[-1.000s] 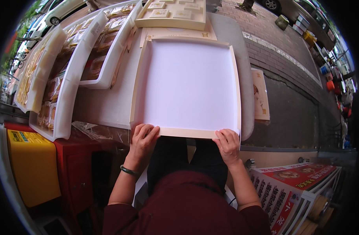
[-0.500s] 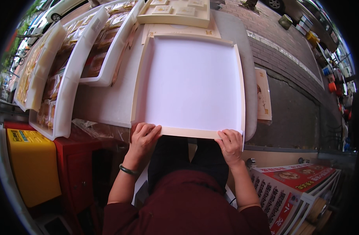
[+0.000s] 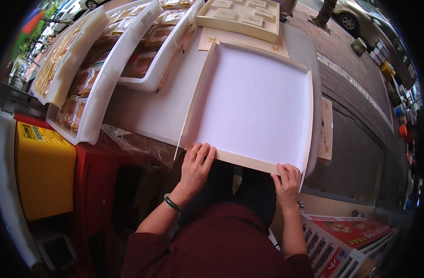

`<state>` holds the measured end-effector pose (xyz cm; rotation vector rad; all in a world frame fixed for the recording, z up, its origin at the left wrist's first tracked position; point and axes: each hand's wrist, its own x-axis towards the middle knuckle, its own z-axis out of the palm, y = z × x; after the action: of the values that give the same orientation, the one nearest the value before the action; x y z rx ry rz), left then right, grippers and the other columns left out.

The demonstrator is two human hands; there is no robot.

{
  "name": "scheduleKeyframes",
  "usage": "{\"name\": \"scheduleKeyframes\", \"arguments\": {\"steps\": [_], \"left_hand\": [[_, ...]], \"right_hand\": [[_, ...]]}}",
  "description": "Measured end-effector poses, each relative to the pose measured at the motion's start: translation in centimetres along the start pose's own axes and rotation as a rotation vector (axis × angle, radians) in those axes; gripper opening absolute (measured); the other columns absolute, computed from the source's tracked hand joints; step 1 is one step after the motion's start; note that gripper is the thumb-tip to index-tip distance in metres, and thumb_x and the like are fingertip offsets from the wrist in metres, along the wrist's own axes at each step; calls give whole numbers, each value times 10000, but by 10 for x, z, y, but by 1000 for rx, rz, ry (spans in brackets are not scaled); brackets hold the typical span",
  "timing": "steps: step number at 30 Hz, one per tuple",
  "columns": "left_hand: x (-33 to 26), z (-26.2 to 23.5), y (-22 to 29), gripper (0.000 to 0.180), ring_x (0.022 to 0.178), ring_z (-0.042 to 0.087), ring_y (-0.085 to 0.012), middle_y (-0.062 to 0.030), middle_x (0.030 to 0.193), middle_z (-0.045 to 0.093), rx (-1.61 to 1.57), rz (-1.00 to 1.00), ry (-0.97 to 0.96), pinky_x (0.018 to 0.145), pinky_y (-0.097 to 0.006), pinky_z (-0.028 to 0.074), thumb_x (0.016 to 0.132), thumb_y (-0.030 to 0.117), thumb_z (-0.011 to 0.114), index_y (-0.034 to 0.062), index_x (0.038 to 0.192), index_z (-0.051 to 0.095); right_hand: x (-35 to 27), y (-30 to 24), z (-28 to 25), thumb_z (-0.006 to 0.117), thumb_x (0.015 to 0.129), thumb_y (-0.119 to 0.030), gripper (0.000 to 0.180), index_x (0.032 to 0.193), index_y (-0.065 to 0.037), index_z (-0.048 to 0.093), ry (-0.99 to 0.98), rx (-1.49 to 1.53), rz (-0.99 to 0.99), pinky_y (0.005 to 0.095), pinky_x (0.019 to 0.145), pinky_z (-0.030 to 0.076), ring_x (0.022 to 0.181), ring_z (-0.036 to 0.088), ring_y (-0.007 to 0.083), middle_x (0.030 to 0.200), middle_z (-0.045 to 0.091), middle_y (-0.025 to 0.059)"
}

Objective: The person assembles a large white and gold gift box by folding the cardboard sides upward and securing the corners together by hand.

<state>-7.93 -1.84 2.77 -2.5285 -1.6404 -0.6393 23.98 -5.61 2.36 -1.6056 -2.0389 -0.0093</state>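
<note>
A large shallow cardboard box [image 3: 253, 106] with a white inside and cream walls lies on the grey table [image 3: 149, 123], its near side jutting over the edge towards me. My left hand [image 3: 196, 167] has its fingers folded over the near wall by the left corner. A thin flap sticks out beside that corner. Close to the right corner, my right hand [image 3: 287, 185] pinches the same wall between thumb and fingers. The parts of the fingertips inside and under the wall are partly hidden.
Long white plastic bins [image 3: 97, 102] of wrapped goods line the left. Beyond my box sits a shallow cream box [image 3: 237, 24] with several small packets, over a printed board [image 3: 209, 37]. A flat printed package [image 3: 326, 132] is at the right edge. A yellow container [image 3: 45, 171] stands lower left.
My view has turned, so the table and everything on it appear shifted right and tilted. Both hands remain at the near wall; the left fingers look more extended over it.
</note>
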Motion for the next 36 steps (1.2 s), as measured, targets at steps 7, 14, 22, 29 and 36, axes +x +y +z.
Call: {"name": "scheduleKeyframes", "arguments": {"steps": [7, 14, 22, 29, 36], "left_hand": [[8, -11, -21, 462, 1191, 555, -271, -54, 1222, 583, -102, 61, 6, 1048, -612, 420, 799, 61, 648, 142, 1254, 661], [20, -21, -31, 301, 1153, 619, -261, -79, 1230, 660, -146, 115, -12, 989, -546, 467, 862, 81, 669, 67, 1163, 677], [29, -24, -34, 235, 968, 601, -215, -9, 980, 643, -103, 148, 58, 863, -405, 487, 818, 132, 757, 148, 1050, 725], [32, -15, -48, 191, 926, 589, -212, 16, 949, 638, -96, 170, 34, 829, -385, 463, 816, 141, 759, 169, 1002, 723], [50, -4, -49, 68, 866, 567, -224, 1, 877, 586, -173, 16, -28, 774, -371, 443, 836, 182, 742, 175, 897, 713]], "right_hand": [[-6, 0, -4, 848, 707, -68, 512, 1197, -127, 713, -1, -70, 13, 568, 1090, 418, 1128, 575, 301, 1149, 575, 89], [-10, 20, -4, 842, 714, -62, 462, 1158, -115, 724, 17, -35, -48, 528, 1051, 463, 1126, 592, 297, 1146, 580, 88], [-3, 18, -7, 836, 719, -107, 396, 1102, -112, 735, 88, -38, -28, 492, 1012, 477, 995, 606, 268, 1010, 603, 59], [11, 18, -18, 800, 784, -143, 245, 1016, -115, 726, 38, -63, -32, 429, 897, 484, 909, 604, 250, 942, 607, 35], [38, 18, -16, 765, 839, -145, 129, 893, -74, 672, -15, 65, 115, 396, 733, 485, 820, 591, 282, 845, 627, 66]]}}
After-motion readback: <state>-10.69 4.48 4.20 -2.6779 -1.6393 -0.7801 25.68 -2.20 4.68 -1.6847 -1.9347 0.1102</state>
